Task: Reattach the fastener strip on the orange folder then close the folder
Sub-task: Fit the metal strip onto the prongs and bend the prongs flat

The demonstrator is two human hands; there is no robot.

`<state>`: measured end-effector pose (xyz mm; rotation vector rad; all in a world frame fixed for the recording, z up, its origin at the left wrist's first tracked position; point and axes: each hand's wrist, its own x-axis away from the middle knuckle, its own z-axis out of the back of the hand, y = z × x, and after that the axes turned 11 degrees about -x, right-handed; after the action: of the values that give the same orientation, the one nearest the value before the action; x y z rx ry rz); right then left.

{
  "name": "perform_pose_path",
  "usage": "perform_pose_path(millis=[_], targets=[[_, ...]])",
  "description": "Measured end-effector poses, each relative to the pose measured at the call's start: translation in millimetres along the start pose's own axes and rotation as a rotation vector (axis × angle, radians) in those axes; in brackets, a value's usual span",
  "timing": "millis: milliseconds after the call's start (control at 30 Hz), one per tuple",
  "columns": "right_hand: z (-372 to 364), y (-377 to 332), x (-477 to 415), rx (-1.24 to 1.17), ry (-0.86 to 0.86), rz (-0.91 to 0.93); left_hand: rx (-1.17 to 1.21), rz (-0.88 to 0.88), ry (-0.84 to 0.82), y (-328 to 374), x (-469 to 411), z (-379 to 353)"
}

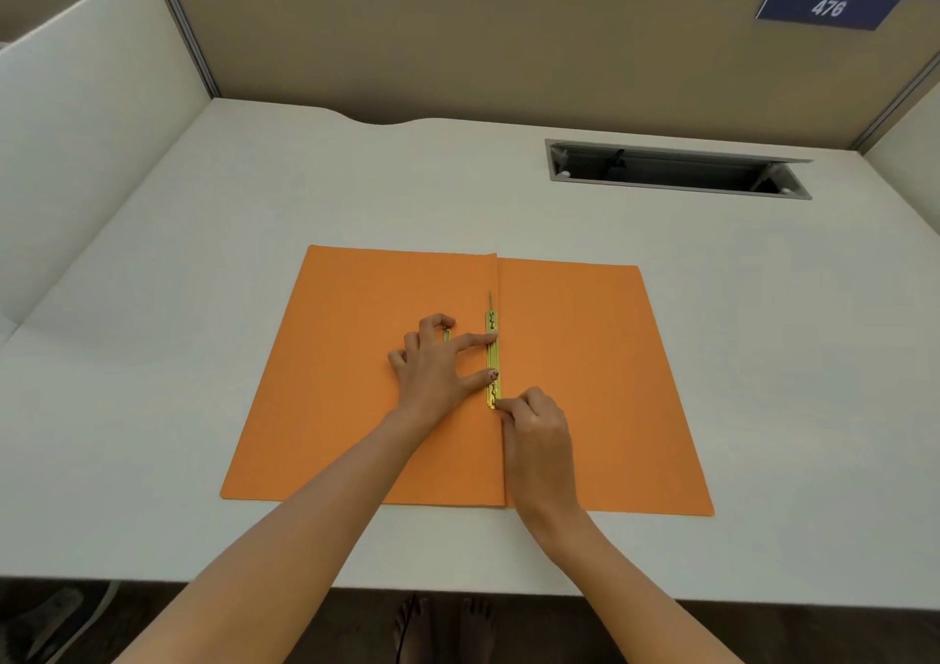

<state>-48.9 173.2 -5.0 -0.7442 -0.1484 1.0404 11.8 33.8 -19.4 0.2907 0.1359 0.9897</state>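
Observation:
The orange folder (356, 409) lies open and flat on the white desk (203, 256). A gold metal fastener strip (492, 353) runs along the folder's centre crease, and a thin prong (490, 299) stands up at its far end. My left hand (437, 368) rests on the left flap, its index fingertip and thumb tip pressing on the strip. Its curled fingers cover a small gold piece (446, 333). From the right, my right hand (534, 434) pinches the strip's near end.
A recessed cable slot (676, 170) with its lid open sits in the desk at the back right. Beige partition walls (458, 53) enclose the desk, with a blue sign reading 476 (828, 6) at the top right. The desk's front edge is near my body.

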Motion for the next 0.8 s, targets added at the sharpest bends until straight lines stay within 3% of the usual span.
perform_pose_path(millis=[800], targets=[[-5.4,-4.9,19.8,-0.094,0.05,0.029,0.012,0.0,0.001,-0.3,0.4,-0.3]])
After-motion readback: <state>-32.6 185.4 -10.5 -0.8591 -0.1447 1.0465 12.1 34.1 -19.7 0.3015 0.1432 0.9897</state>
